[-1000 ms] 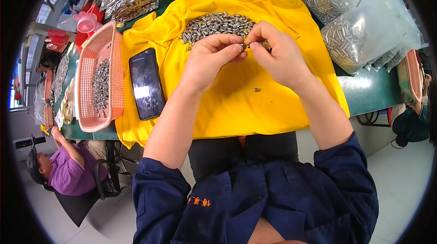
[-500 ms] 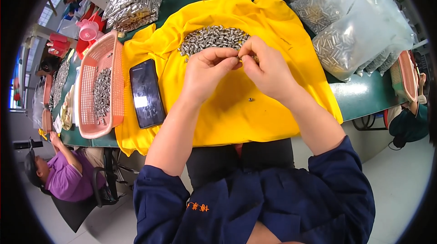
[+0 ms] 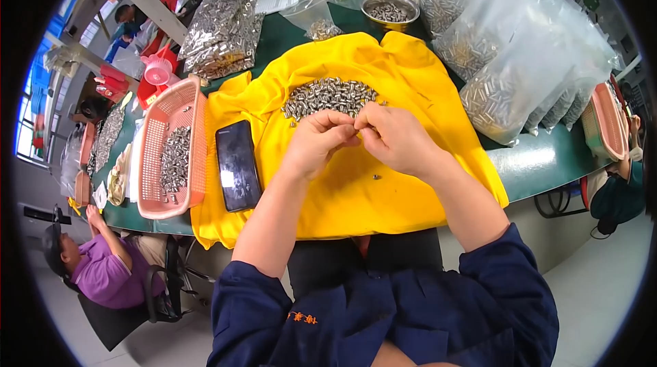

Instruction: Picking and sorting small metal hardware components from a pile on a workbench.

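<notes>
Fingertips meet over a yellow cloth [image 3: 410, 209], just in front of a heap of small silvery metal parts [image 3: 332, 95]. My left hand [image 3: 319, 140] is closed in a pinch, its thumb and forefinger together. Touching it from the right, my right hand [image 3: 391, 135] is pinched too. Whatever lies between the fingertips is too small and covered to make out. One loose metal part [image 3: 376, 177] sits alone on the cloth, nearer to me than the hands. Left of my left forearm lies a black phone [image 3: 237, 167], flat on the cloth.
A pink basket [image 3: 198, 161] holding metal parts stands left of the phone. Behind the cloth are a metal bowl [image 3: 390, 12] of parts and a bulging clear bag [image 3: 222, 35]. More filled bags [image 3: 496, 103] crowd the right. A person in purple [image 3: 106, 268] sits at left.
The whole view has shifted, so the table appears lower and more of its far side shows. Both hands stay pinched together at the same place over the cloth.
</notes>
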The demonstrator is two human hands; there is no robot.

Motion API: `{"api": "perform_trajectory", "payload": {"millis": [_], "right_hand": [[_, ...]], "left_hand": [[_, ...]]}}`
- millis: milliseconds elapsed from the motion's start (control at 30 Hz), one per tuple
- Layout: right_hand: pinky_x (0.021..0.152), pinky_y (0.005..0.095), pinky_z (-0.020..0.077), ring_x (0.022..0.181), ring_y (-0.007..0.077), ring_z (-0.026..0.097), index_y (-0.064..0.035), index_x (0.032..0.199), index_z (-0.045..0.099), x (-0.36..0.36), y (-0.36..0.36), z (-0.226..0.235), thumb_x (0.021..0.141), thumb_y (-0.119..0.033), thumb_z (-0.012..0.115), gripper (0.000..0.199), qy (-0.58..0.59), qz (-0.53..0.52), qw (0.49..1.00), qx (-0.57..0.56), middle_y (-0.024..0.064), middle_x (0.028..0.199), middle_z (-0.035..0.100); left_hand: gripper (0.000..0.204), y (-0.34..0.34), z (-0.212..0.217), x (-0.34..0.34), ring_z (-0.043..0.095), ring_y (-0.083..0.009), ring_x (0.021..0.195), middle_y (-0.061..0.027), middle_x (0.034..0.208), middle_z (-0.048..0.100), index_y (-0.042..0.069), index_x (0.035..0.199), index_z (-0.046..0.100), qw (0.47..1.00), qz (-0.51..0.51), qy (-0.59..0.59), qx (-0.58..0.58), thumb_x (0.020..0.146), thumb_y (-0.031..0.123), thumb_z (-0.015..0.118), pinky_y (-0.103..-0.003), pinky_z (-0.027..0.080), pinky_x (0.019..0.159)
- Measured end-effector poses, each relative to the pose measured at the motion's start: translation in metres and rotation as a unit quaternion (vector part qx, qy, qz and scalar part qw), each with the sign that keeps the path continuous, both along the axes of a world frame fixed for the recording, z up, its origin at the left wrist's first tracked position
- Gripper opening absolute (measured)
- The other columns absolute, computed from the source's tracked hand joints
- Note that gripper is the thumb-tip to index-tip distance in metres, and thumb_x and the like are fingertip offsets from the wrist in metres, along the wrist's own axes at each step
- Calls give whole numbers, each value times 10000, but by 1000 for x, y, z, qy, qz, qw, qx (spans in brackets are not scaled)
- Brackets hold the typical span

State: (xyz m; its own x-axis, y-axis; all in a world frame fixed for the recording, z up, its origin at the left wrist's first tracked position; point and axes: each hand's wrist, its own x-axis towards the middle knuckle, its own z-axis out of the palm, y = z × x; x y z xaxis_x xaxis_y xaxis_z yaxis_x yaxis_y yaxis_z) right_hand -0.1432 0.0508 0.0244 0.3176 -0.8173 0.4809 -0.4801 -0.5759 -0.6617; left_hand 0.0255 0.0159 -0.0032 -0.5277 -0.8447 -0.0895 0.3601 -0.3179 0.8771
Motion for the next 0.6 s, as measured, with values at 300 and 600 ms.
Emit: {"api": "perform_trajectory", "payload": {"millis": [300, 600], "right_hand": [[564, 210, 356, 612, 75, 395, -44, 824, 472, -32, -11, 9, 781, -55, 455, 48, -363, -41, 905, 219, -7, 678, 446], [565, 170, 328, 643, 33, 369, -45, 849, 428, -30, -4, 20, 791, -26, 442, 63, -343, 26, 926, 154, -21, 734, 417]], "left_hand": [[108, -32, 37, 41, 576, -145, 691, -94, 795, 593, -49, 851, 550, 948, 203, -146, -197, 751, -7, 554, -231, 468, 673], [139, -18, 65, -32, 594, -144, 733, -81, 826, 606, -31, 886, 576, 975, 10, -139, -175, 748, -20, 569, -233, 474, 684]]}}
